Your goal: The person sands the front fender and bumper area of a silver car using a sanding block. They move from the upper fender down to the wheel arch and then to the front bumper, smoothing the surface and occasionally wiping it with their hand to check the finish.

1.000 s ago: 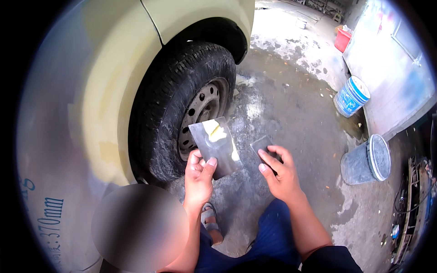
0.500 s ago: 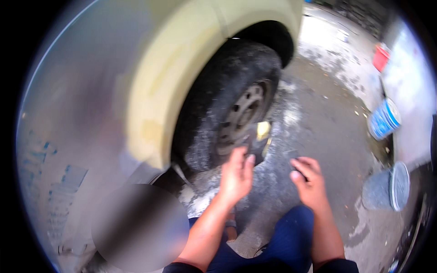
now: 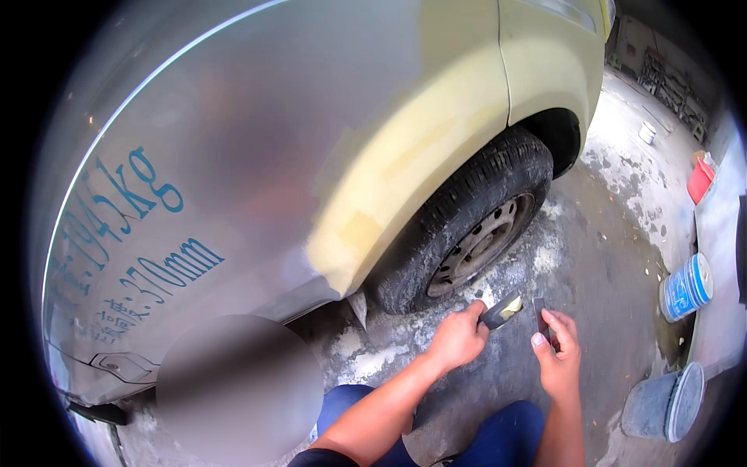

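Observation:
My left hand (image 3: 457, 339) is closed around a dark flat putty knife (image 3: 493, 314), whose blade carries a dab of pale yellow filler (image 3: 511, 307). My right hand (image 3: 562, 356) pinches a thin dark scraper (image 3: 541, 317) between thumb and fingers, its blade standing upright a little to the right of the filler, apart from it. Both hands are above the floor, in front of the wheel (image 3: 482, 241). Behind them is a vehicle's side with a pale yellow patched wheel arch (image 3: 405, 194) and a bare grey panel (image 3: 257, 156).
At the right stand a blue and white bucket (image 3: 686, 288) and a grey bucket (image 3: 654, 409). Farther back are a red container (image 3: 700, 180) and a small white tub (image 3: 647, 132). White residue streaks the concrete floor (image 3: 607, 342). A blurred disc covers the lower left.
The view has swung, so the vehicle and wheel sit farther right and lower in the picture. The two blades are slightly closer together; both hands keep their hold.

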Tool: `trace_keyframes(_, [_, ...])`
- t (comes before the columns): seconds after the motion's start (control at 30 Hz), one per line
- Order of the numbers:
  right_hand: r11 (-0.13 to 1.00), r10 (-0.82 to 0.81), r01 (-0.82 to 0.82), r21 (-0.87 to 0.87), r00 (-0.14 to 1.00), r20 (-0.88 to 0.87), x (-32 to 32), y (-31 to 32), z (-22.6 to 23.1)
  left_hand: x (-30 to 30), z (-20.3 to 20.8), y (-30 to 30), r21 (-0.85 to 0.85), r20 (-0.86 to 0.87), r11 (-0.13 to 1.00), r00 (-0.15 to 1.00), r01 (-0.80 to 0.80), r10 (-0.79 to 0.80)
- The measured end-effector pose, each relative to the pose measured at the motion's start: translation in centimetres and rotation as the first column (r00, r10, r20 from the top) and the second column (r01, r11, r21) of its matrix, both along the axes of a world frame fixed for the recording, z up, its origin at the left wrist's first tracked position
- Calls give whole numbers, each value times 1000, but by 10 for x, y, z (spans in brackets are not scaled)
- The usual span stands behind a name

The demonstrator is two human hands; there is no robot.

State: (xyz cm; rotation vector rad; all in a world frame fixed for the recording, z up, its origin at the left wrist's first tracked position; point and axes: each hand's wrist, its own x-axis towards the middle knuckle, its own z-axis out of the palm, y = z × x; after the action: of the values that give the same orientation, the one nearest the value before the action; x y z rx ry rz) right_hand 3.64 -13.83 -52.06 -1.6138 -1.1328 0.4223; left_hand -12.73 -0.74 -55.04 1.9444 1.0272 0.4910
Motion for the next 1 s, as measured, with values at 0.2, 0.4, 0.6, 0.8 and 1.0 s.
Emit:
trace_keyframes(0.2, [999,-26,25,-21,1000,-11,6,-12,-17,2,0,4,3,24,1000,999,-26,26])
trace_keyframes(0.4, [991,-99,70,-111,954,-284,3,-31,-26,2,-6,5,-97,76,995,996,-38,46])
trace_keyframes(0.6, [982,-150,141,-128,986,-66,22,-64,-78,5,-40,14,-271,234,962,971,23,42])
trace_keyframes(0.8, [954,-235,168,-249,933,-271,32,-94,-126,14,-38,12,-461,384,875,922,149,45])
trace_keyframes(1.0, [963,-239,175,-203,904,-355,29,-96,-124,20,-32,8,-575,494,787,862,226,114])
